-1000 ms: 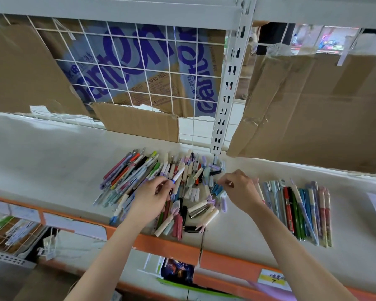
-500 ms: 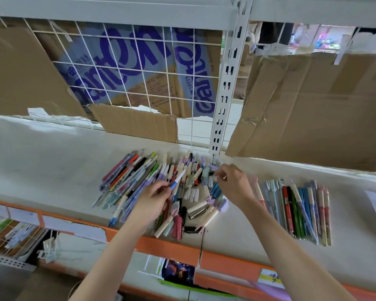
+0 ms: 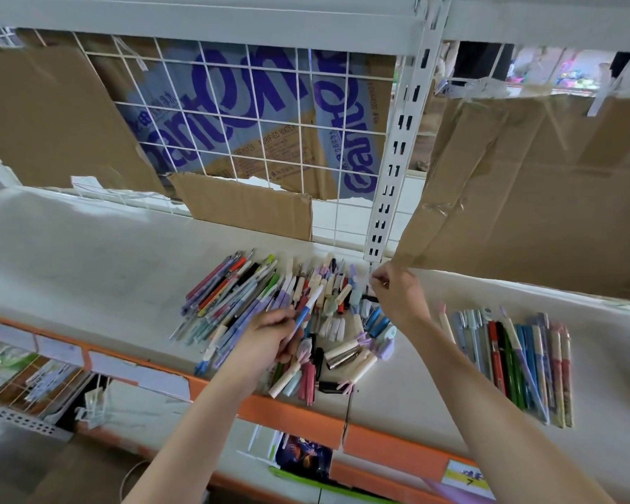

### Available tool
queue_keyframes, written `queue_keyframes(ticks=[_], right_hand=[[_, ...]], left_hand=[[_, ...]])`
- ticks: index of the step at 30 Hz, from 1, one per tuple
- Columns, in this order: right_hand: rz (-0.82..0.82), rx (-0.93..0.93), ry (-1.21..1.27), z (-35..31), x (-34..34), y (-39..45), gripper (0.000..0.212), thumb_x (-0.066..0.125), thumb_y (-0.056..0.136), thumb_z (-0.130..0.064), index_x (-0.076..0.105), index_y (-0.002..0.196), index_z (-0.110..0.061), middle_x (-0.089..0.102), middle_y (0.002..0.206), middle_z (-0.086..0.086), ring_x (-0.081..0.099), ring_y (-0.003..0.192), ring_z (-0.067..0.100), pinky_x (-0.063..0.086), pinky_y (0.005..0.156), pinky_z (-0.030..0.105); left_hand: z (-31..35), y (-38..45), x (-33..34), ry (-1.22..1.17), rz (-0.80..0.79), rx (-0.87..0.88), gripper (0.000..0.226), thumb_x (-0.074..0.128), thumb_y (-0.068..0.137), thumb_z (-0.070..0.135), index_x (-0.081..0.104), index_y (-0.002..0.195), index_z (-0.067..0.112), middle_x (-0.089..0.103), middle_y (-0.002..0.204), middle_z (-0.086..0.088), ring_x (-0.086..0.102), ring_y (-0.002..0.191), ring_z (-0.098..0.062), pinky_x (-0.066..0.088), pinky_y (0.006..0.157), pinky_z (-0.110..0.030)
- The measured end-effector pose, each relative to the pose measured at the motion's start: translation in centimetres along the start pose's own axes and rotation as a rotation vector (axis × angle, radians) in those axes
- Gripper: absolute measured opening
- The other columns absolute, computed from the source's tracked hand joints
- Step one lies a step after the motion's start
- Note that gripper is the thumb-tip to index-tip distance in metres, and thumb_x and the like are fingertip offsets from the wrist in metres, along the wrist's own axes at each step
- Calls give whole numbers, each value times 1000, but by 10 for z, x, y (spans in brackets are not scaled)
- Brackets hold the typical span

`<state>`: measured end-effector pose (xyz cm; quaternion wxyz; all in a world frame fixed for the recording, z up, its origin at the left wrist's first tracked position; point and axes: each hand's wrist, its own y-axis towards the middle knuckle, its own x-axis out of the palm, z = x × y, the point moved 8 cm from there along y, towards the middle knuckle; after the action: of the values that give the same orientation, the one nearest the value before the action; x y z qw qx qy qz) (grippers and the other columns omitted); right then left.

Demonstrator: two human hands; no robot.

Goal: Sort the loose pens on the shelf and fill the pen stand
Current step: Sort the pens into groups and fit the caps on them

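Smooth white shelf board (image 3: 88, 256), orange front lip | wire-grid back, brown cardboard | mixed plastic pens heaped mid-shelf (image 3: 255, 307) | left hand (image 3: 266, 340) grips blue-white pen (image 3: 308, 307) | right hand (image 3: 397, 296) fingers curled, contents indistinct

A white wire grid (image 3: 270, 114) closed the back of the shelf, with a printed carton (image 3: 255, 103) behind it bearing large purple letters. Brown cardboard sheets (image 3: 524, 191) leaned at the back right and back left. A slotted white upright (image 3: 397, 154) rose at the back edge. Paper labels (image 3: 139, 372) lined the orange front rail (image 3: 390, 449).
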<state>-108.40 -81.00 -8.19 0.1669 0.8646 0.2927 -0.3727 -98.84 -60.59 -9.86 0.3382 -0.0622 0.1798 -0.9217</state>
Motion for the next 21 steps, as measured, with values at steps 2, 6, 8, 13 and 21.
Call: queue_keyframes(ticks=[2, 6, 8, 13, 21], right_hand=[[-2, 31, 134, -1, -5, -8, 19, 50, 96, -16, 57, 113, -9, 65, 91, 9, 57, 80, 23, 43, 69, 24], [-65, -23, 154, -6, -6, -22, 21, 50, 95, -15, 62, 111, -20, 66, 79, 7, 56, 63, 21, 44, 59, 20], [-140, -42, 170, -8, 1, -31, 16, 55, 92, -15, 65, 102, -22, 69, 83, 0, 63, 73, 16, 50, 71, 27], [-246, -28, 245, -6, 16, -45, 10, 61, 88, -9, 58, 86, -18, 69, 74, -5, 66, 60, 21, 55, 58, 30], [-253, -68, 31, -4, 20, -45, 8, 56, 84, -3, 63, 81, -6, 59, 72, -1, 60, 66, 17, 48, 58, 22]], left_hand=[[0, 1, -1, -5, 7, -1, 21, 45, 95, -2, 65, 95, 5, 54, 61, -8, 51, 50, -12, 39, 48, -21], [4, 1, -7, 92, 44, 46, 19, 51, 93, 0, 64, 96, 12, 57, 63, -2, 52, 46, -3, 37, 42, -11], [5, 1, -11, 111, 62, 57, 19, 53, 92, 3, 64, 95, 17, 60, 66, -2, 53, 49, -4, 36, 40, -10], [8, 0, -24, 46, 142, 77, 18, 51, 92, 0, 62, 93, 15, 61, 68, -7, 52, 57, -15, 35, 38, -13], [5, -4, -35, 47, 194, 99, 14, 49, 93, -1, 58, 95, 10, 55, 69, -4, 46, 55, -11, 33, 47, -21]])
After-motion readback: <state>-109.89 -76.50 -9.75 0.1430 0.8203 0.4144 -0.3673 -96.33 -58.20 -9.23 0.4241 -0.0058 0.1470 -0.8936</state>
